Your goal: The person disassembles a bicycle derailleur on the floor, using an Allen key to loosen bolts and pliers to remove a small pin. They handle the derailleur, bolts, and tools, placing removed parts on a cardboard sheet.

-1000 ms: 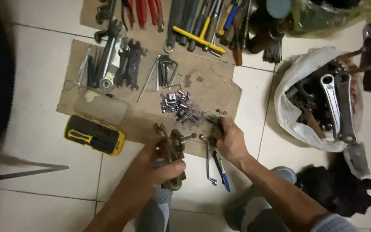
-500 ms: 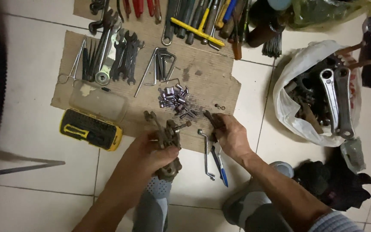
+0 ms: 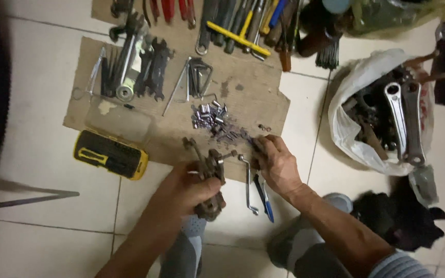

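1. My left hand [image 3: 189, 188] is wrapped tight around a rusty metal tool [image 3: 208, 180], its jointed arms sticking up past my knuckles toward the cardboard sheet [image 3: 243, 100]; the tool's lower end pokes out below my palm.
2. My right hand [image 3: 276, 164] sits at the cardboard's near edge, fingers curled together on something small and dark; I cannot tell what it pinches.
3. Between my hands, just off the cardboard's near edge, lie a bent silver wrench [image 3: 247, 184] and a blue-handled tool [image 3: 263, 198], side by side on the floor.
4. On the cardboard, just beyond my right hand, sits a heap of small shiny sockets [image 3: 213, 117].
5. Farther up the cardboard lie a bunch of hex keys [image 3: 197, 77] and dark spanners [image 3: 153, 69]; along its far edge are screwdrivers and a yellow-barred tool [image 3: 239, 38].
6. Left of the cardboard's near corner rests a black-and-yellow case [image 3: 110, 154], flat and rectangular.
7. The floor is pale tile [image 3: 32, 108] with grey grout.
8. Right of the cardboard, a white plastic bag [image 3: 348, 128] gapes open, holding silver crank arms [image 3: 405, 118] and dark parts.
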